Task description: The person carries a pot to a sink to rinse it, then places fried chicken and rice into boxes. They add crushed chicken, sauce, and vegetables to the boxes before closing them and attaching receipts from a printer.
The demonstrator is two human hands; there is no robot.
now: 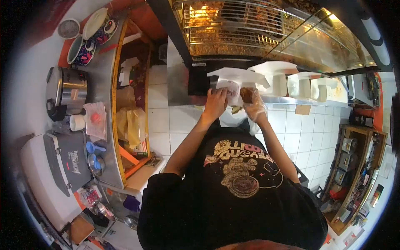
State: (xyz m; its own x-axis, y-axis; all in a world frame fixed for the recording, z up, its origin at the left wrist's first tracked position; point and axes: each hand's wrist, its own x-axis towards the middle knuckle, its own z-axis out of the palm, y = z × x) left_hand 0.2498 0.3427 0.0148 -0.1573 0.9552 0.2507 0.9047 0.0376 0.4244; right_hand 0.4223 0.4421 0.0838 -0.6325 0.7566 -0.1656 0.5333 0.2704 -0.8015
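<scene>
At the counter's edge, my left hand (216,103) lies with its fingers against the near side of an open white paper box (233,83) that carries red print. My right hand (255,109) wears a clear plastic glove. It holds a brown fried piece (247,95) at the right side of that box. More open white boxes, such as a middle one (275,83) and a smaller one (299,86), stand in a row to the right. The left fingers are curled on the box wall, and the right fingertips are partly hidden by the glove and the food.
A lit glass display case (241,31) with wire racks of food rises behind the boxes. On the left, a steel table (102,79) bears a large pot (68,89), a white cup (77,123) and a grey case (68,160). Wooden shelves (354,175) stand at the right.
</scene>
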